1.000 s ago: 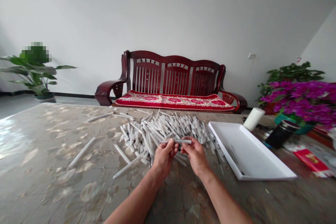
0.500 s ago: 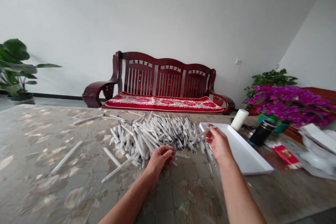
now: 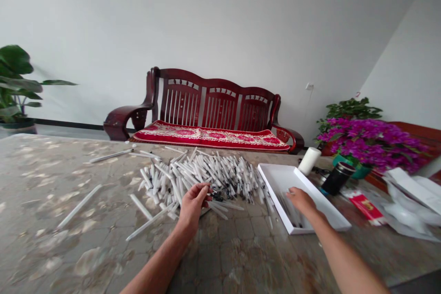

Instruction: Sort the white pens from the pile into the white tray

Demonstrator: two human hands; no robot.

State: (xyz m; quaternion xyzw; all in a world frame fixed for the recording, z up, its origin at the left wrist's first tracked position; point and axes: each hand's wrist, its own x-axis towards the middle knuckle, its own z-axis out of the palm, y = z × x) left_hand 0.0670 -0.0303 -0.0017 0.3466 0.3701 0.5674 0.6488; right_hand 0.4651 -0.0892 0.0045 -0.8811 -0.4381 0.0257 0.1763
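A large heap of whitish, see-through pens (image 3: 193,170) with dark tips lies on the table. My left hand (image 3: 196,200) is at the heap's near edge, thumb and fingers pinched together; whatever they hold is too small to make out. My right hand (image 3: 301,201) reaches into the shallow white tray (image 3: 322,200), fingers closed at the upper end of a slim pen (image 3: 287,206). Several slim pens lie along the tray's left side, blurred. Between the heap and my left wrist, a few pens (image 3: 220,211) point toward the right.
Loose pens (image 3: 80,206) lie left of the heap on the patterned tabletop (image 3: 241,257). Beyond the tray stand a white roll (image 3: 309,161), a black cup (image 3: 338,178) and purple flowers (image 3: 374,142). A red packet (image 3: 368,208) lies at right. A wooden bench (image 3: 206,110) stands behind.
My right hand has moved from above the tray's left edge down into the tray with the pen. My left hand has shifted slightly left and up over the heap. The view has tilted slightly.
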